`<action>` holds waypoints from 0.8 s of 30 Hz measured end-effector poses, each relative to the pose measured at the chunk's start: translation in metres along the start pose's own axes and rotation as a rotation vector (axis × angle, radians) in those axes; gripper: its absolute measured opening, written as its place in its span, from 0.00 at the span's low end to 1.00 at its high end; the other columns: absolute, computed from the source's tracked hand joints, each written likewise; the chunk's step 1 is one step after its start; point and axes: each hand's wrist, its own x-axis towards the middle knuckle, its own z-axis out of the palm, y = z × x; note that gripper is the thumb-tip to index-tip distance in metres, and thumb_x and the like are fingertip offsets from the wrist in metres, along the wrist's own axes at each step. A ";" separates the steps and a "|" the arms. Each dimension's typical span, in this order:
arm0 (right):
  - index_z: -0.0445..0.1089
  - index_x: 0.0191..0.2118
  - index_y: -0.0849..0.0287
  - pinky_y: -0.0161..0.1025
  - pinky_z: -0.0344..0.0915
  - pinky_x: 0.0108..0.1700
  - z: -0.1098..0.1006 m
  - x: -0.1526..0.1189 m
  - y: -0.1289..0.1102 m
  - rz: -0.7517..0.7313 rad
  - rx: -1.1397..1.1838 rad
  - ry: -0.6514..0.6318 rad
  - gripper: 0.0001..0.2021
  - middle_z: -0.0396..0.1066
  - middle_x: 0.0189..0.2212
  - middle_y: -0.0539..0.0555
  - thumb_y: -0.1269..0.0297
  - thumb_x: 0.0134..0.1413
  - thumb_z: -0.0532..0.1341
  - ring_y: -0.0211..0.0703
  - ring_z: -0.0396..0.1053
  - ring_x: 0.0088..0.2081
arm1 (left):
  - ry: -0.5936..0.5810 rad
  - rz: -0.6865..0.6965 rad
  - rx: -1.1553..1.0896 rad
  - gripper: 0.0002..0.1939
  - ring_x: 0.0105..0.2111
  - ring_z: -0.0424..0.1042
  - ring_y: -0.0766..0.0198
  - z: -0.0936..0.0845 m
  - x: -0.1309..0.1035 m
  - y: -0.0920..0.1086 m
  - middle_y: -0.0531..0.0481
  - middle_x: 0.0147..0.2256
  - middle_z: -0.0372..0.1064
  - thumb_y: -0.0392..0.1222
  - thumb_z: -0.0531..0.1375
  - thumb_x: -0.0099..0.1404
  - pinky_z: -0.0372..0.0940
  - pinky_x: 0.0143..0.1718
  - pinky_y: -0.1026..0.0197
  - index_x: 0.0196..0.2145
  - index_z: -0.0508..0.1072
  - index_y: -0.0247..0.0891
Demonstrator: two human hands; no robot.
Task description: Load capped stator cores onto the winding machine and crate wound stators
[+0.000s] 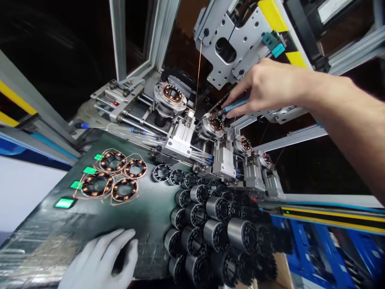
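My bare right hand point(261, 90) is closed around blue-handled pliers point(236, 105). The tool's tip reaches the second copper-wound stator point(216, 123), clamped in its round holder; the jaws are too small to make out. My left hand point(102, 259), in a white glove, hovers over or rests on the near edge of the green bench top, fingers curved and apart from the thumb, with nothing visible in it. Ahead of it lie several wound stators point(124, 188) with loose copper wire ends. To its right, bare black stator cores point(195, 241) are stacked in rows.
Another wound stator point(173, 94) sits in the left holder, with a taut copper wire point(199, 74) running up from nearby. A perforated metal plate point(228, 44) hangs above. Green-lit buttons point(64, 202) line the bench's left side. Air hoses point(126, 132) cross behind the parts.
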 end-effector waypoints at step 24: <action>0.90 0.52 0.45 0.53 0.76 0.53 -0.055 0.111 -0.048 -0.014 -0.059 -0.003 0.18 0.88 0.41 0.49 0.40 0.68 0.76 0.51 0.81 0.43 | -0.002 0.129 0.047 0.05 0.37 0.83 0.58 -0.002 0.006 -0.002 0.52 0.41 0.86 0.40 0.64 0.79 0.72 0.41 0.53 0.48 0.81 0.42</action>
